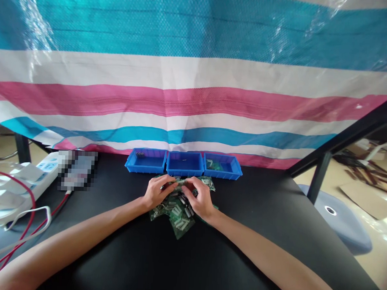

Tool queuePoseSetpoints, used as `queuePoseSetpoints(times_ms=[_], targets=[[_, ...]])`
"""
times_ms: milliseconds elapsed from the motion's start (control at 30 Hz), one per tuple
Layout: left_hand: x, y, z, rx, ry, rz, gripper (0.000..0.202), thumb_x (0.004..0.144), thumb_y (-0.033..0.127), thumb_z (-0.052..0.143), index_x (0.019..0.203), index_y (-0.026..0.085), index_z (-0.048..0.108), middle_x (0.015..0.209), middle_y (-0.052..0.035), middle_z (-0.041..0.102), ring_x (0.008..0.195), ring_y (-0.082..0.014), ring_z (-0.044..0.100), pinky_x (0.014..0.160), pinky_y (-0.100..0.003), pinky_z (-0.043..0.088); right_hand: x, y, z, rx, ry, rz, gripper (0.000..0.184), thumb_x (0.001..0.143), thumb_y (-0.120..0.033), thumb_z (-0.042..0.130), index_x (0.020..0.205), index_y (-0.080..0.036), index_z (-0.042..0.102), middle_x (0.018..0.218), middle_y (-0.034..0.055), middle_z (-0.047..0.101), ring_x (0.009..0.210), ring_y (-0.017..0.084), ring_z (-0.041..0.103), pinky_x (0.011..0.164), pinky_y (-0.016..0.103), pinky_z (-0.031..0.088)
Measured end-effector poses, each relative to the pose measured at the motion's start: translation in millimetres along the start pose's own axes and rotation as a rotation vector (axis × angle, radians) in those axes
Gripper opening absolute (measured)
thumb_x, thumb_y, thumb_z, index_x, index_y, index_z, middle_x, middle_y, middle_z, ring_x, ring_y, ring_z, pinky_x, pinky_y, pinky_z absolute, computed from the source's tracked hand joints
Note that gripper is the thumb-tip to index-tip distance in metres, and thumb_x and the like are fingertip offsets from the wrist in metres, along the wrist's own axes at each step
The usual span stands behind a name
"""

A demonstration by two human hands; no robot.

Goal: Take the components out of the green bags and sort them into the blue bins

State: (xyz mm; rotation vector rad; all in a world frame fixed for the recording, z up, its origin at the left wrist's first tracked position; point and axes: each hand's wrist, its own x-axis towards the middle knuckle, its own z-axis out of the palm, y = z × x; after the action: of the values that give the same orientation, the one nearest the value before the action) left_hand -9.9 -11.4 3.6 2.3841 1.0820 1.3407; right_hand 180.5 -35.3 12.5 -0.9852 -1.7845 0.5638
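Note:
A heap of small green circuit boards [178,214] with pale connectors lies on the black table [138,261], just in front of three blue trays. My left hand [156,192] and my right hand [200,200] rest on top of the heap, fingers curled and pinched together on one green board [179,184] held between them. The left blue tray [146,161] holds a couple of small dark parts. The middle blue tray [185,163] has one tiny part. In the right blue tray [223,166] lie a few green board pieces.
A striped blue, white and pink tarp [196,77] hangs right behind the trays. A white power strip [36,173] with red and white cables [25,223] lies at the left, beside a blurred object [76,169]. A black frame leg [319,179] and a grey stool [340,218] stand at the right.

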Motion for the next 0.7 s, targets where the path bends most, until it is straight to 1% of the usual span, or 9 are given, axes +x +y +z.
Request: queuePoseSetpoints(times_ms=[100, 167, 267, 333, 367, 433, 500, 567, 700], targets=[[-0.4, -1.0, 0.4, -0.021, -0.001, 0.010, 0.019, 0.091, 0.032, 0.057, 0.085, 0.016, 0.066, 0.071, -0.0024, 0.068, 0.060, -0.0107, 0.061, 0.058, -0.020, 0.049, -0.1, 0.9, 1.2, -0.016, -0.008, 0.004, 0.011, 0.091, -0.028, 0.054, 0.094, -0.020, 0.061, 0.079, 0.0034, 0.063, 0.068, 0.016, 0.060, 0.065, 0.027, 0.048], [-0.8, -1.4, 0.4, -0.042, -0.005, -0.009, 0.020, 0.091, 0.033, 0.057, 0.088, 0.016, 0.066, 0.074, -0.0029, 0.069, 0.060, -0.0106, 0.061, 0.059, -0.020, 0.049, -0.4, 1.5, 1.9, -0.022, -0.006, 0.001, 0.011, 0.092, -0.027, 0.053, 0.093, -0.020, 0.061, 0.080, 0.0037, 0.064, 0.069, 0.016, 0.060, 0.066, 0.027, 0.048], [-0.9, -1.1, 0.1, -0.084, -0.038, -0.081, 0.025, 0.089, 0.038, 0.059, 0.100, 0.016, 0.064, 0.076, -0.0019, 0.069, 0.057, -0.0096, 0.059, 0.059, -0.020, 0.049, -1.5, 2.5, 2.3, -0.022, 0.035, 0.012, 0.011, 0.093, -0.027, 0.052, 0.091, -0.019, 0.061, 0.078, 0.0034, 0.064, 0.068, 0.016, 0.061, 0.065, 0.027, 0.048], [0.0, -0.9, 0.1, -0.097, -0.065, -0.126, 0.030, 0.087, 0.040, 0.062, 0.105, 0.016, 0.063, 0.069, 0.0004, 0.065, 0.054, -0.0091, 0.056, 0.056, -0.020, 0.047, -2.3, 3.1, 2.1, -0.009, 0.065, 0.032, 0.013, 0.093, -0.028, 0.052, 0.090, -0.019, 0.060, 0.077, 0.0032, 0.064, 0.066, 0.016, 0.061, 0.064, 0.027, 0.049], [0.8, -0.9, 0.2, -0.093, -0.071, -0.133, 0.029, 0.087, 0.040, 0.062, 0.101, 0.015, 0.064, 0.065, 0.0014, 0.062, 0.053, -0.0091, 0.054, 0.055, -0.019, 0.045, -2.7, 3.4, 2.0, -0.001, 0.076, 0.039, 0.013, 0.094, -0.028, 0.051, 0.090, -0.019, 0.060, 0.076, 0.0031, 0.064, 0.065, 0.016, 0.061, 0.063, 0.027, 0.049], [2.4, -1.0, 0.6, -0.076, -0.065, -0.115, 0.027, 0.088, 0.040, 0.060, 0.081, 0.014, 0.064, 0.059, 0.0019, 0.055, 0.052, -0.0090, 0.049, 0.052, -0.019, 0.041, -3.3, 3.6, 1.7, 0.017, 0.078, 0.046, 0.013, 0.094, -0.029, 0.051, 0.091, -0.020, 0.060, 0.076, 0.0032, 0.064, 0.066, 0.016, 0.062, 0.062, 0.027, 0.049], [3.5, -1.4, 1.2, -0.069, -0.048, -0.073, 0.035, 0.089, 0.039, 0.058, 0.065, 0.014, 0.057, 0.057, 0.0012, 0.052, 0.052, -0.0088, 0.046, 0.051, -0.020, 0.039, -3.6, 3.1, 1.4, 0.032, 0.074, 0.045, 0.013, 0.094, -0.029, 0.051, 0.093, -0.020, 0.060, 0.078, 0.0033, 0.065, 0.066, 0.016, 0.062, 0.062, 0.026, 0.050], [3.6, -1.8, 1.6, -0.076, -0.026, -0.037, 0.036, 0.090, 0.036, 0.058, 0.061, 0.014, 0.054, 0.057, 0.0013, 0.051, 0.052, -0.0084, 0.044, 0.051, -0.020, 0.037, -3.6, 1.9, 1.0, 0.036, 0.065, 0.035, 0.012, 0.094, -0.028, 0.052, 0.094, -0.020, 0.060, 0.078, 0.0029, 0.064, 0.065, 0.015, 0.061, 0.062, 0.026, 0.049], [1.6, -2.1, 1.8, -0.089, -0.006, 0.024, 0.031, 0.091, 0.029, 0.057, 0.063, 0.015, 0.055, 0.058, 0.0023, 0.048, 0.051, -0.0073, 0.041, 0.050, -0.019, 0.035, -3.2, -0.8, 0.2, 0.033, 0.053, 0.011, 0.011, 0.093, -0.028, 0.053, 0.094, -0.019, 0.060, 0.076, 0.0016, 0.062, 0.065, 0.014, 0.059, 0.064, 0.026, 0.048]])
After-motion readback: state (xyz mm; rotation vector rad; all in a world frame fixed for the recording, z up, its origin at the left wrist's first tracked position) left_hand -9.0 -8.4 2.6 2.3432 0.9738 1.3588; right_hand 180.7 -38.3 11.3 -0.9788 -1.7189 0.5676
